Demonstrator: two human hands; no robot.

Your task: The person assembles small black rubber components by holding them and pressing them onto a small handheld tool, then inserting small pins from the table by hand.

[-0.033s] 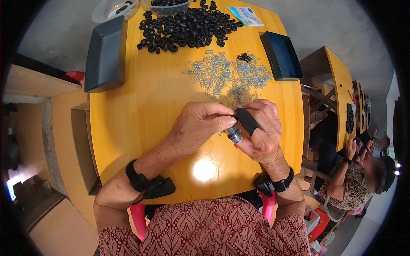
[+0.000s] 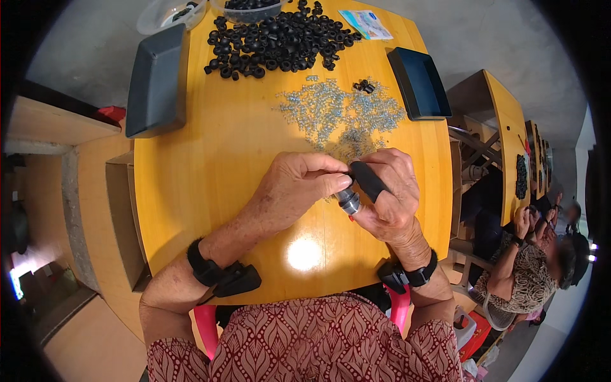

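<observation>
My left hand (image 2: 302, 184) is closed in a pinch, thumb and forefinger together on a small black part (image 2: 351, 173) that their tips mostly hide. Against it, my right hand (image 2: 391, 191) is curled, its fingers closed around the same spot. A black sleeve (image 2: 369, 181) covers one right finger. At the right thumb is a grey tube-like piece (image 2: 348, 200) with a shiny band and a speck of red below; whether it is worn or held I cannot tell. Just beyond both hands lies a spread of small shiny metal pieces (image 2: 318, 114).
Many black ring-like and domed parts (image 2: 280, 44) are heaped at the far side, by clear tubs (image 2: 172, 14). A grey tray (image 2: 156, 86) stands left, a dark tray (image 2: 418, 83) right. A few black parts (image 2: 365, 86) rest among the metal pieces. Another person (image 2: 522, 267) sits at the right.
</observation>
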